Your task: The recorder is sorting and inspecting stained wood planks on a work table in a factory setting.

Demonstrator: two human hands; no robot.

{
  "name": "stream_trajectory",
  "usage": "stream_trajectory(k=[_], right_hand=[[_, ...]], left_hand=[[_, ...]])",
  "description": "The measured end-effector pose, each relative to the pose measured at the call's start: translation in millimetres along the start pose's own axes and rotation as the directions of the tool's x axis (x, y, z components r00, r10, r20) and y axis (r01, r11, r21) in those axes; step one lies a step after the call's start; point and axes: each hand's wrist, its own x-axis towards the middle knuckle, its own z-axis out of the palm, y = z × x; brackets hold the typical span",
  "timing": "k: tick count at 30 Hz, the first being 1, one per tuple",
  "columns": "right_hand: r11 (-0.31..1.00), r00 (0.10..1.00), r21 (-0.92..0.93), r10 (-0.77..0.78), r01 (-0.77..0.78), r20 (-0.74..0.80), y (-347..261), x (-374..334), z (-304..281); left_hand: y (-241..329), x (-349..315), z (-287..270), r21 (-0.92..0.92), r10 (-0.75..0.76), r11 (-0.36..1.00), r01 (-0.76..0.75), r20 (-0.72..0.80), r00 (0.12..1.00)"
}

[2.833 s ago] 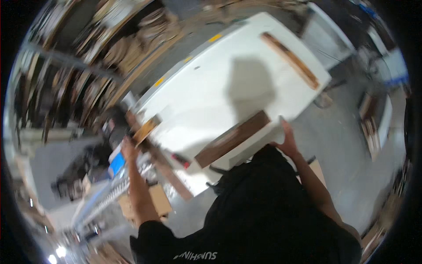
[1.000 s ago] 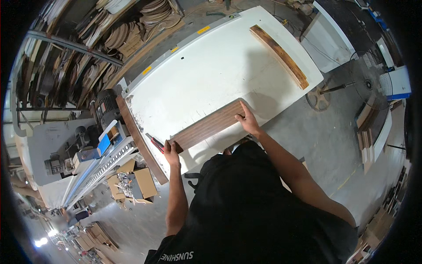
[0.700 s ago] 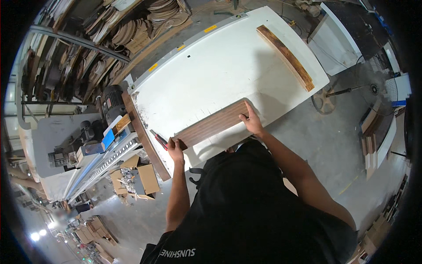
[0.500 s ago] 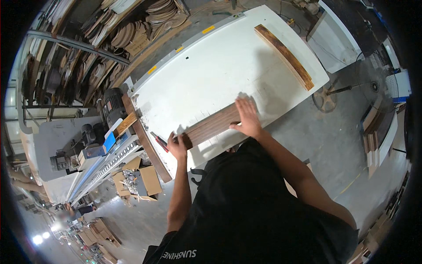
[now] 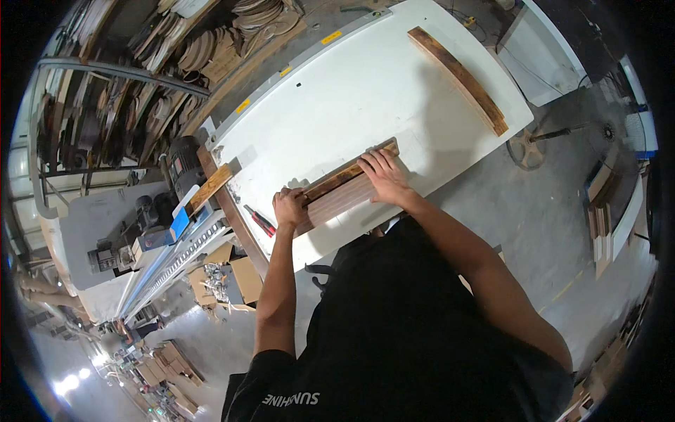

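Observation:
A rectangular wooden board [image 5: 343,200] with a striped brown face lies along the near side of the white table [image 5: 337,98]. Its long far edge shows as a dark, mottled brown band. My left hand [image 5: 288,207] is closed around the board's left end, fingertips at the far corner. Toward the other end, my right hand [image 5: 385,178] grips the board, fingers bent over the far edge and thumb out on the near side. Left of my left hand lies a red-and-black hand tool [image 5: 261,221], not touched; its exact kind is unclear.
A curved wooden piece [image 5: 460,81] rests at the table's far right. Beyond the left edge stands a machine with motors [image 5: 184,163], and a wood strip [image 5: 213,184] reaches from it over the edge. A cardboard box [image 5: 246,280] sits below. Shelves of curved offcuts [image 5: 204,53] fill the back left.
The board has turned in my hands, and its dark far edge now faces up. My right hand's fingers have curled over that edge. The strip at the machine reaches further over the table.

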Motion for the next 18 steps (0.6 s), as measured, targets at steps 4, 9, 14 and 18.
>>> stream_trajectory(k=[4, 9, 14, 18], right_hand=[[1.0, 0.999, 0.001, -0.025, 0.025, -0.043, -10, -1, -10], [0.999, 1.0, 0.023, -0.022, 0.022, -0.014, -4, -6, -5], [0.991, 0.996, 0.095, 0.086, -0.089, 0.037, -2, -11, -14], [0.957, 0.969, 0.183, 0.24, -0.226, -0.056, 7, -21, -9]], left_hand=[[-64, -19, 18, -0.097, 0.15, 0.981, -0.167, -0.157, 0.976], [-85, -43, 28, -0.49, -0.081, 0.869, 0.075, 0.01, 0.997], [-106, -64, 45, -0.594, -0.34, 0.769, 0.238, -0.065, 0.938], [-115, -75, 64, -0.863, -0.453, 0.465, 0.197, -0.041, 0.891]])
